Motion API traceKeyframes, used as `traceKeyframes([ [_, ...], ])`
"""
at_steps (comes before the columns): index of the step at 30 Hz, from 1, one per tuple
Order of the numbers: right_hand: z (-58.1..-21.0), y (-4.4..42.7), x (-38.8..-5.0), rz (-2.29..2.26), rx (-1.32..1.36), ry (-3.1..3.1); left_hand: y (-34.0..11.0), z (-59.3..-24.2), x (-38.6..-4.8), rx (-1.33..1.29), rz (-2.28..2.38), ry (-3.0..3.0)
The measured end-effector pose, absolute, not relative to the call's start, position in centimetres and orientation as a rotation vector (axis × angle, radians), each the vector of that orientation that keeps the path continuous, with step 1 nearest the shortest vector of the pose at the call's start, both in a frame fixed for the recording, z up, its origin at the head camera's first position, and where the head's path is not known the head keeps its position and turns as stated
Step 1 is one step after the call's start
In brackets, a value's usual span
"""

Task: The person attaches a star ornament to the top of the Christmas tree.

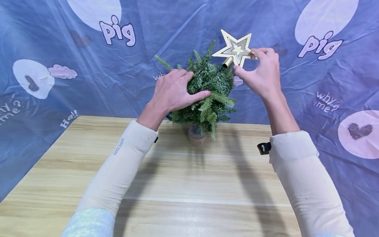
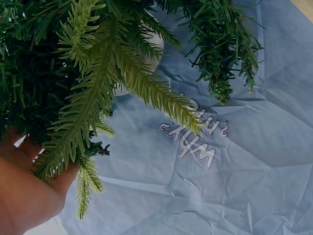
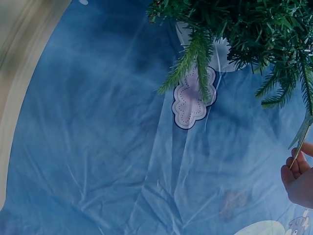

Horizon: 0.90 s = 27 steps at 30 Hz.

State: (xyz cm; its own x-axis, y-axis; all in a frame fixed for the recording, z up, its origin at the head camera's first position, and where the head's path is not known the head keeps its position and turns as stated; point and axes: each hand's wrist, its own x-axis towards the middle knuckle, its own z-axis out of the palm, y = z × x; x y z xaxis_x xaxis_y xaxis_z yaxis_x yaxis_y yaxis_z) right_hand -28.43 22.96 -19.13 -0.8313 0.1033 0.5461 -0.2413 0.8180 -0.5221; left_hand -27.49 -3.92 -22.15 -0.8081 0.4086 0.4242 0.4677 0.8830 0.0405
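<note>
A small artificial Christmas tree (image 1: 214,80) with green, partly lighter-tipped branches stands in a round base (image 1: 196,136) near the table's far edge. My left hand (image 1: 174,89) grips its upper left foliage, thumb across the front and fingertips partly lost among the needles. In the left wrist view that hand (image 2: 29,191) sits below a light green branch (image 2: 98,93). Beside the treetop, on the right, my right hand (image 1: 264,73) pinches a gold star tree topper (image 1: 238,50) by its right side. The topper's hollow tube (image 1: 227,62) points down and left toward the branches.
A pale wooden table (image 1: 177,184) carries the tree. Close behind it hangs a creased blue cloth (image 1: 165,29) with printed words and shapes, which also covers both sides. Both forearms reach over the table from the front.
</note>
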Motion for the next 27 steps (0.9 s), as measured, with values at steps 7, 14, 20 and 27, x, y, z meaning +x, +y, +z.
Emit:
traceKeyframes([
  [7,-18.9,22.5,-28.7,0.781,0.114,-2.428,-4.0,-22.1,-27.4,-0.64,-0.199,-2.643],
  [14,-18.9,22.2,-28.8,0.765,0.121,-2.425,-4.0,-22.2,-27.4,-0.64,-0.195,-2.635],
  [20,-18.8,21.9,-28.8,0.752,0.114,-2.422,-3.9,-22.4,-27.4,-0.64,-0.193,-2.634],
  [27,-18.5,21.3,-28.8,0.757,0.088,-2.45,-4.0,-22.5,-27.3,-0.64,-0.191,-2.628],
])
